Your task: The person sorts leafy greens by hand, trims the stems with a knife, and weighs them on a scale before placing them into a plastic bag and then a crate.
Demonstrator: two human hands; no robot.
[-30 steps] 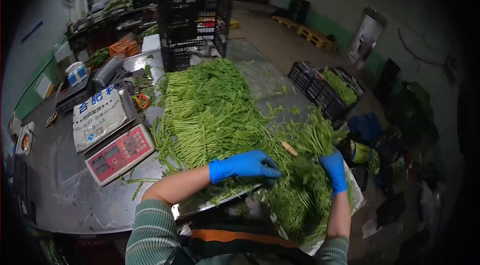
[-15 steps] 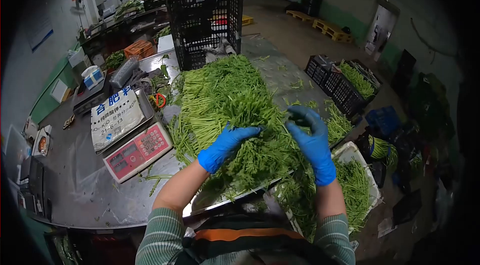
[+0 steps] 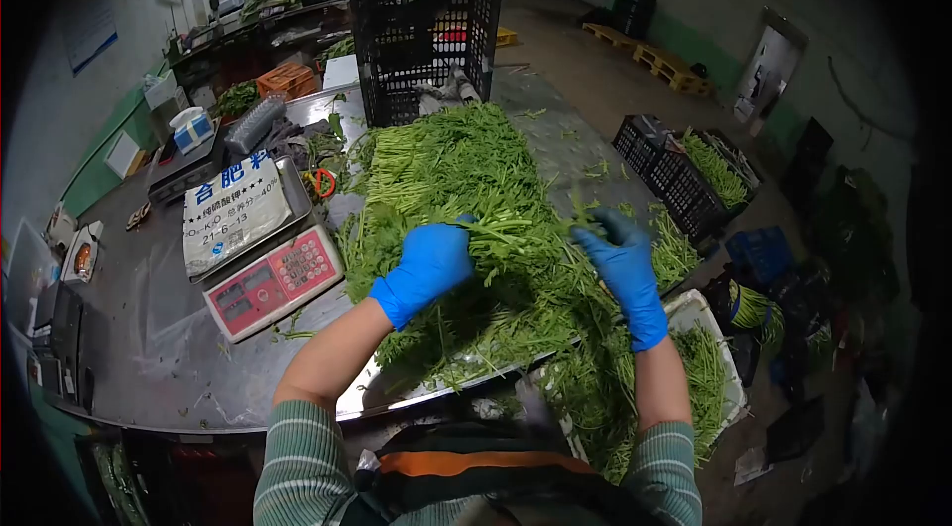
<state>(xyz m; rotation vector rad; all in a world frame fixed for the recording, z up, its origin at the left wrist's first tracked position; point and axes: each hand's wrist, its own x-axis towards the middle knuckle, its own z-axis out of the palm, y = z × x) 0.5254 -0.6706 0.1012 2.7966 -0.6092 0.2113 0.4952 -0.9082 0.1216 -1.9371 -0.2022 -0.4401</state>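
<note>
Where the near edge of the steel table (image 3: pixel 149 348) meets the striped sleeves, two blue-gloved hands are seen buried in one large heap of green stalks (image 3: pixel 446 179) spread over the middle of the table. The left hand (image 3: pixel 428 263) is laid on the near left part of the heap with its fingers curled down into the stalks, so its grip is closed on a clump of greens. The right hand (image 3: pixel 623 268) is raised at the right side of the heap, fingers bent around a few thin stalks that are pinched at its top; its grip is likewise closed on greens. One weighing scale (image 3: pixel 273 280) with a red keypad is set to the left of the heap, and one printed white sack (image 3: pixel 233 209) is laid over its pan. One tall black crate (image 3: pixel 426 40) is stood at the far end of the heap, touching it. Two low black crates (image 3: pixel 669 174) holding more greens are placed on the floor to the right, well apart from the table. One white tub (image 3: pixel 699 313) with greens in it is found at the near right, just beside the right forearm. One orange crate (image 3: pixel 288 80) is seen far left, beyond the scale.
</note>
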